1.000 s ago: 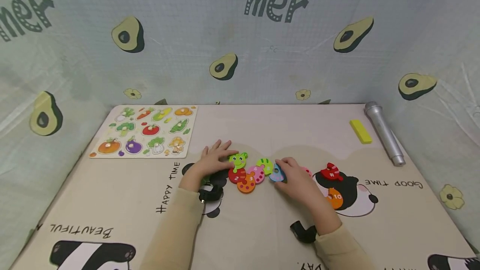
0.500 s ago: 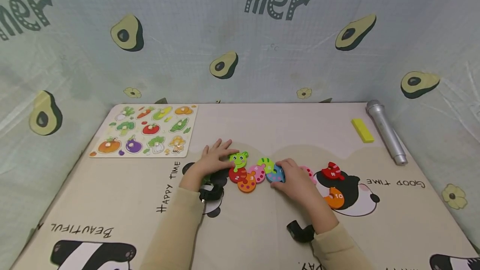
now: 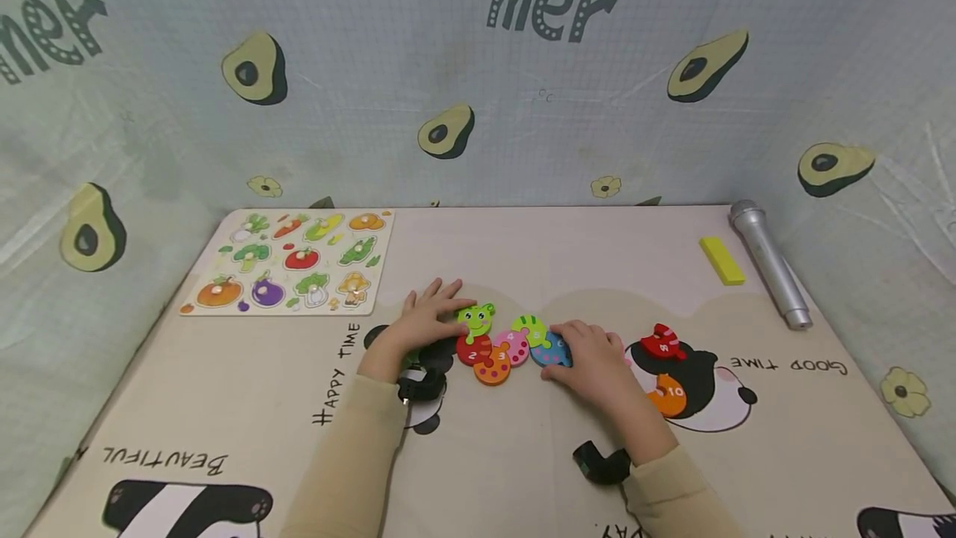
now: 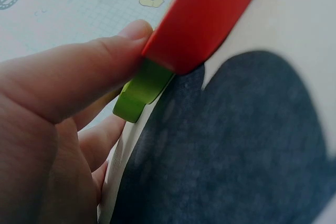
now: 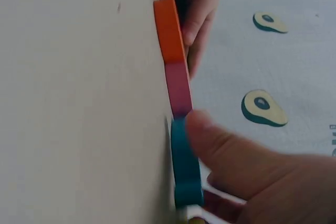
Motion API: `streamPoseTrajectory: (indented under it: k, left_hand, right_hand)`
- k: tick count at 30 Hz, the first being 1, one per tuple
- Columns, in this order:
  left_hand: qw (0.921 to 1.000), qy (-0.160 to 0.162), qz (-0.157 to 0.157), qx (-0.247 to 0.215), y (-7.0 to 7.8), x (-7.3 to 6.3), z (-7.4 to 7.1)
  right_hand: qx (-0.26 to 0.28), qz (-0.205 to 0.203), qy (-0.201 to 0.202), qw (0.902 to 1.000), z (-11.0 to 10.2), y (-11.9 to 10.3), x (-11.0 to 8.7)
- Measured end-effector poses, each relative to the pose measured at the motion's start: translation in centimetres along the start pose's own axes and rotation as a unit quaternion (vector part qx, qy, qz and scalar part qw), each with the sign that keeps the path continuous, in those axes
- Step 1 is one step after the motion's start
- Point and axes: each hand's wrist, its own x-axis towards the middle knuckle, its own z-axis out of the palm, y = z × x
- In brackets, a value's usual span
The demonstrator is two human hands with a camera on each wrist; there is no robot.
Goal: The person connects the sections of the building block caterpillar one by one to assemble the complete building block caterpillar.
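Note:
A row of wooden caterpillar puzzle pieces lies joined on the table. At its left end is the green smiling head piece (image 3: 476, 320), held between the thumb and index finger of my left hand (image 3: 424, 322). The red piece 2 (image 3: 470, 352), orange piece 3 (image 3: 493, 367), pink piece 4 (image 3: 514, 347) and green piece 5 (image 3: 532, 329) follow. My right hand (image 3: 597, 362) grips the blue piece (image 3: 551, 350) at the right end, against the green one. In the right wrist view, the thumb lies on the blue piece's (image 5: 186, 161) edge.
Right of my right hand lie a red piece (image 3: 662, 342) and an orange piece 10 (image 3: 670, 395); a pink piece is mostly hidden behind that hand. A vegetable puzzle board (image 3: 287, 262) is at back left. A yellow block (image 3: 721, 261) and silver microphone-shaped object (image 3: 769, 264) lie back right.
The blue piece, tilted in my right hand a second ago, now lies flat against the green piece 5. The right-hand fingers have shifted slightly. The left hand stays on the head piece.

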Motion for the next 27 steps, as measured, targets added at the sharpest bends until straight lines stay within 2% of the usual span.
streamPoseTrajectory:
  k: [4, 7, 13, 20, 27]
  left_hand:
    - [1.0, -0.003, 0.006, -0.004, 0.0, -0.1, 0.0]
    - [1.0, -0.005, 0.007, -0.004, 0.0, -0.1, -0.1]
    - [1.0, 0.0, 0.0, 0.003, 0.0, -0.1, -0.3]
    - [1.0, -0.001, 0.003, 0.003, -0.1, 0.0, -0.1]
    - [1.0, 0.0, 0.001, 0.0, 0.0, 0.1, 0.1]
  right_hand:
    - [0.015, -0.022, -0.005, 0.9996, -1.3, 1.1, -1.1]
    - [-0.001, -0.037, -0.007, 0.9993, -2.0, 2.1, -2.3]
    - [-0.019, -0.05, -0.014, 0.9985, -1.8, 3.3, -4.0]
    - [-0.027, -0.048, -0.009, 0.9984, -1.5, 3.7, -4.3]
    - [0.035, -0.04, -0.043, 0.9976, -1.4, 3.8, -4.6]
